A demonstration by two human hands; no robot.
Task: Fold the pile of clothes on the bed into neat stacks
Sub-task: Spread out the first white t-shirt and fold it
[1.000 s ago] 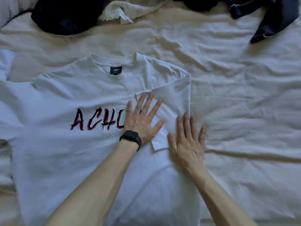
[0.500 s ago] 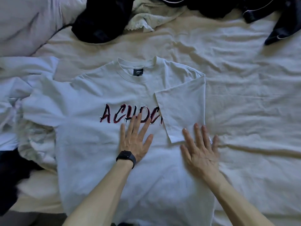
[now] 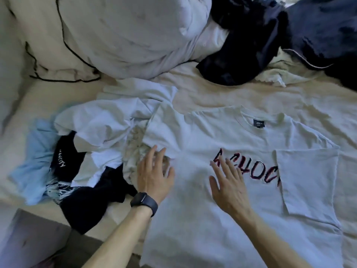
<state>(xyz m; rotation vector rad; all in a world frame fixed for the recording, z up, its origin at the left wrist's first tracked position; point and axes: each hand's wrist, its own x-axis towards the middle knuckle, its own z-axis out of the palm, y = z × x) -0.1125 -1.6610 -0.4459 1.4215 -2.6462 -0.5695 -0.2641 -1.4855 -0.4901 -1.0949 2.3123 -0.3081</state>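
Cream bedsheet bears the white T-shirt, spread flat for folding. Left hand and right hand rest on it open-palmed, gripping nothing, likely smoothing. One sleeve lies folded inward. Unfolded heap and dark garments wait beyond.

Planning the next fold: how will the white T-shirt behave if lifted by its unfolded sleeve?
Probably floppy: the white T-shirt drapes its unfolded sleeve over the clothes pile. Likely light, being thin enough to crease flat at the folded sleeve. Pushed, it may bunch, as wrinkles by the left hand suggest.
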